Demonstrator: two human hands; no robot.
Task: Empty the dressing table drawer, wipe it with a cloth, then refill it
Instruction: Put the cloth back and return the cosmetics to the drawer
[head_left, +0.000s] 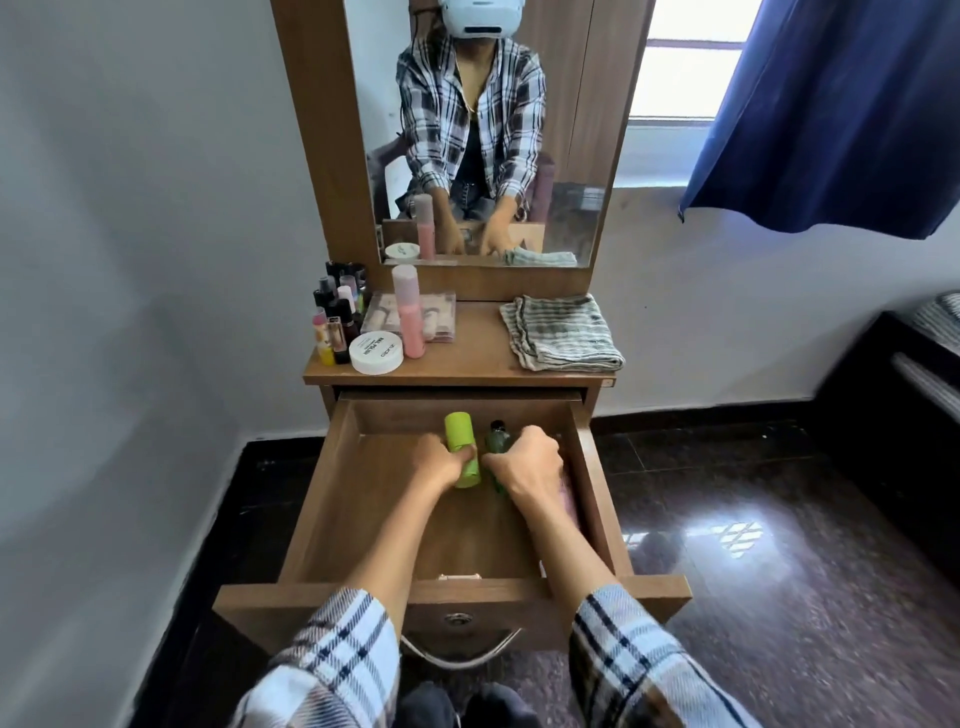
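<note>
The wooden drawer (311, 499) of the dressing table stands pulled out in front of me. Inside it, my left hand (441, 460) grips a light green bottle (460, 434) lying near the middle. Right beside it, my right hand (530, 462) holds a dark green bottle (497, 436) with a black cap. A pinkish item (569, 493) lies along the drawer's right wall, mostly hidden under my right hand. A folded striped cloth (561, 332) rests on the right side of the tabletop (467, 358).
On the tabletop's left stand a tall pink bottle (408, 317), a round white jar (375, 354), a clear makeup case (410, 314) and several small bottles (337, 312). A mirror (483, 130) rises behind. A blue curtain (831, 114) hangs at right, and a dark bed edge (919, 384) sits at far right.
</note>
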